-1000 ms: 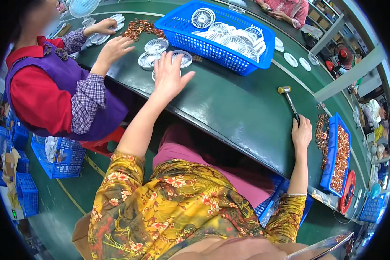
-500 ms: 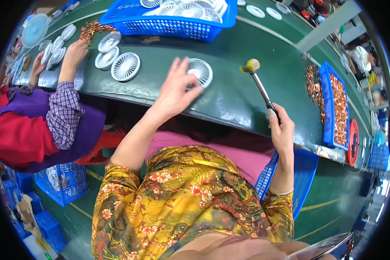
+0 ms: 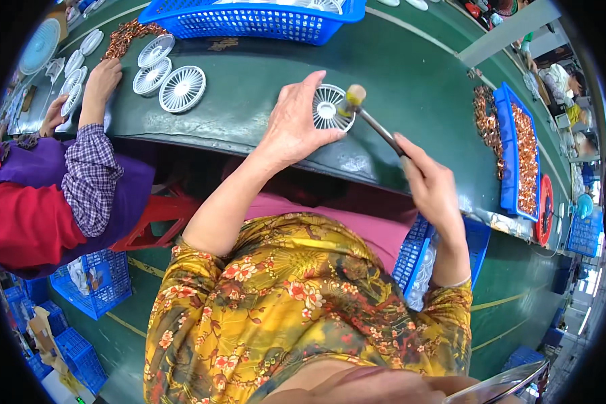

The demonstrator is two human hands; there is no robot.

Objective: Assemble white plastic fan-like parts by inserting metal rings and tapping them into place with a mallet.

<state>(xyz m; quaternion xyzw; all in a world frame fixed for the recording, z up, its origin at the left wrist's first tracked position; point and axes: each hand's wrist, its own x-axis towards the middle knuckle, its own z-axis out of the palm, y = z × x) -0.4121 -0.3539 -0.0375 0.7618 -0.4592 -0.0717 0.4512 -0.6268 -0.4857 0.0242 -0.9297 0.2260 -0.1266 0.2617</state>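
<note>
Nearby, blue basket [image 3: 276, 23] behind; left hand [image 3: 293, 124] spread on grille [image 3: 330, 108], right hand [image 3: 431, 182] gripping hammer [image 3: 370, 118].

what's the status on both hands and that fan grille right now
Left hand pressing white fan grille on the green table. Right hand grips small mallet, head over grille. Nothing in the way.
</note>
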